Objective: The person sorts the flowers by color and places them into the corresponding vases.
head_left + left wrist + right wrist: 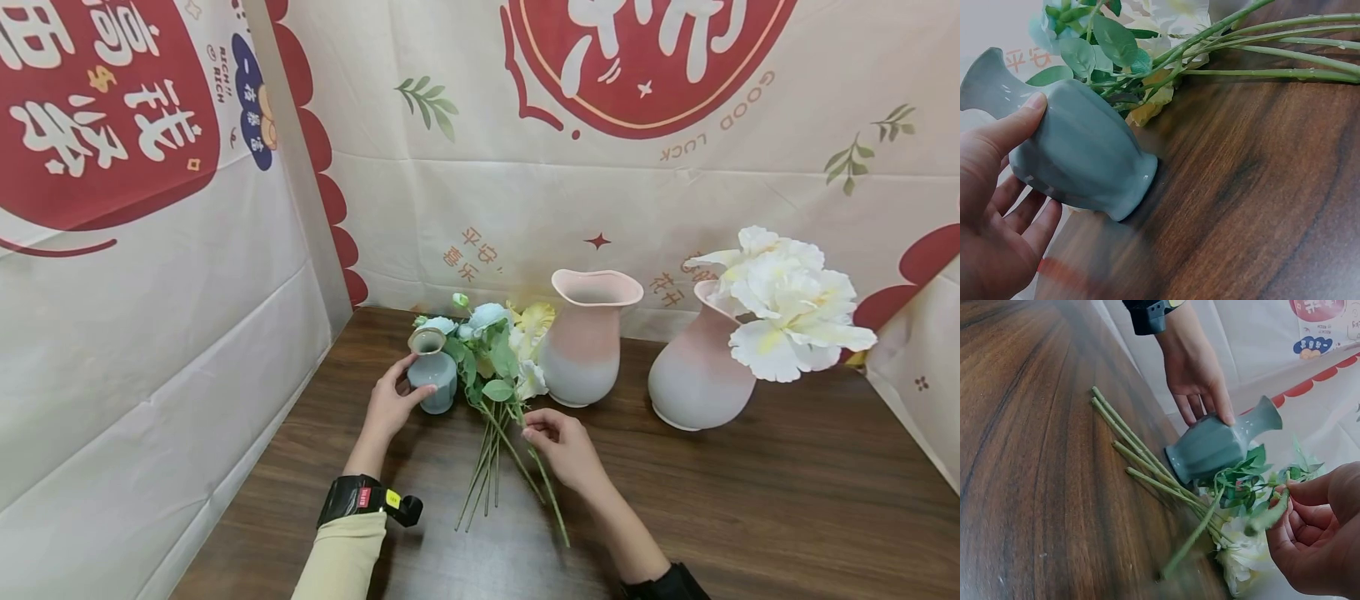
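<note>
My left hand [392, 398] holds a small blue-grey ceramic vase [435, 382] between thumb and fingers. The vase has a flared mouth, and its base is at the tabletop. Close to its right lies a bunch of artificial flowers: pale blue blooms [489, 317], yellow and white blooms [531, 332] and green leaves, their bare stems [491, 467] pointing toward me. With thumb and fingers, my right hand [568, 450] pinches a green stem [1269, 515] at the bunch's right side. In the right wrist view the fingertips partly hide that stem.
A pink-and-white vase [581, 362] stands upright behind the bunch. Farther right, a similar vase [701, 375] has a big white flower [795, 304] in its mouth. All are on a dark wooden table [750, 517], with printed cloth [465, 200] hanging behind and to the left.
</note>
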Tool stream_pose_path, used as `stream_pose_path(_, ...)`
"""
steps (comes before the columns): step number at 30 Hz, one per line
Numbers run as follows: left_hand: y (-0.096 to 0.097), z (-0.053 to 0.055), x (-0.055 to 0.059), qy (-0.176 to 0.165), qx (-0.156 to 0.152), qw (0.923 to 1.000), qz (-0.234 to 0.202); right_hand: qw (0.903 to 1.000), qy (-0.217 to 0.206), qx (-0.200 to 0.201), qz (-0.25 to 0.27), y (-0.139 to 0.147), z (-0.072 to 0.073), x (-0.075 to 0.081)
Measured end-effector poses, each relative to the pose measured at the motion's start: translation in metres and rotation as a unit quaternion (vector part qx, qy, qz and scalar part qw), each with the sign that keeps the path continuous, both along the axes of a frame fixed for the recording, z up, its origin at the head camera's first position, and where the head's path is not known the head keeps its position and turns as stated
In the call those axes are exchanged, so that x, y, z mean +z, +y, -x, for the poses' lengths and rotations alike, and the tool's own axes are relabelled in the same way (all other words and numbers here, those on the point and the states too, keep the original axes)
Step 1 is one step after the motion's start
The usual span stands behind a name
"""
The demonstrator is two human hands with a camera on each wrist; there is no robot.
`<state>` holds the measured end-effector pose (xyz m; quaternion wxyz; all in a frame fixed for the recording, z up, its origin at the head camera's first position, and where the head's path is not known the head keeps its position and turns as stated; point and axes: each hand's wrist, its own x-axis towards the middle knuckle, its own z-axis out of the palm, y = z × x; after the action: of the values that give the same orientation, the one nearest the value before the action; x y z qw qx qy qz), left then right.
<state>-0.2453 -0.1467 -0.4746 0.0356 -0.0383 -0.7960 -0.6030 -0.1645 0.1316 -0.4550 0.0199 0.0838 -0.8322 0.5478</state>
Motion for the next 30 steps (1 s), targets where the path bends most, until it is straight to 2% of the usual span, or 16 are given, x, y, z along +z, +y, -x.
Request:
stream_pose_path(7, 0.0, 0.0, 0.001, -0.001, 0.0, 1.0, 0.004, 0.9998, 0.004, -0.002, 0.017, 0.008, -0.004, 0.001)
stream_pose_path(15, 0.0, 0.0, 0.002, -0.004, -0.002, 1.0, 0.007, 0.9984, -0.001, -0.026, 0.049, 0.011, -0.007, 0.002)
stream_pose_path(22, -0.003, 0.003, -0.001, 0.0, 0.002, 0.9999, 0.013, 0.9972, 0.007, -0.046, 0.059, 0.012, -0.003, 0.005)
stream_pose_path(30, -0.006, 0.004, -0.001, -0.002, 0.005, 0.9999, 0.015, 0.9959, 0.032, -0.049, 0.069, 0.013, 0.0, 0.011)
